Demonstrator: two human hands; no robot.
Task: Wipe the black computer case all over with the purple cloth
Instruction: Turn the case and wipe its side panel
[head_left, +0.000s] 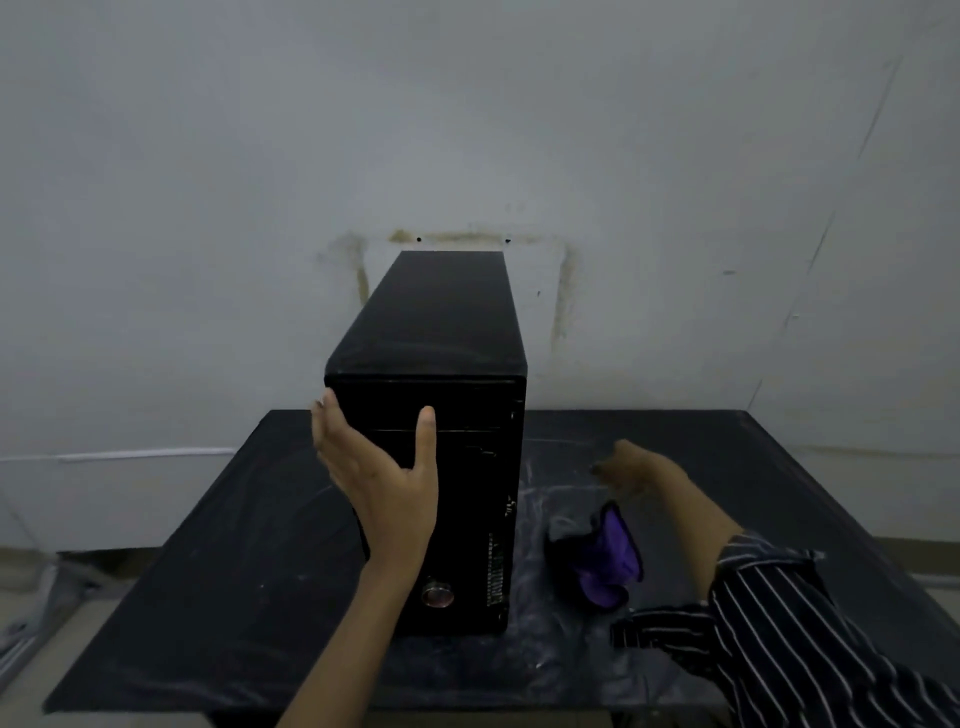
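Observation:
The black computer case (441, 332) stands upright on the black-covered table (218, 545), front panel toward me. My left hand (379, 467) is open at the case's front left corner, fingers along the left side and thumb lying up the front panel. The purple cloth (608, 561) lies crumpled on the table just right of the case. My right hand (634, 470) hovers above and behind the cloth, blurred, fingers loosely bent and holding nothing.
A grey wall (467, 130) with a stained rectangular outline rises close behind the case. The table's front edge runs near the bottom of the view, and floor shows past its left side. A striped sleeve (789, 634) covers my right forearm.

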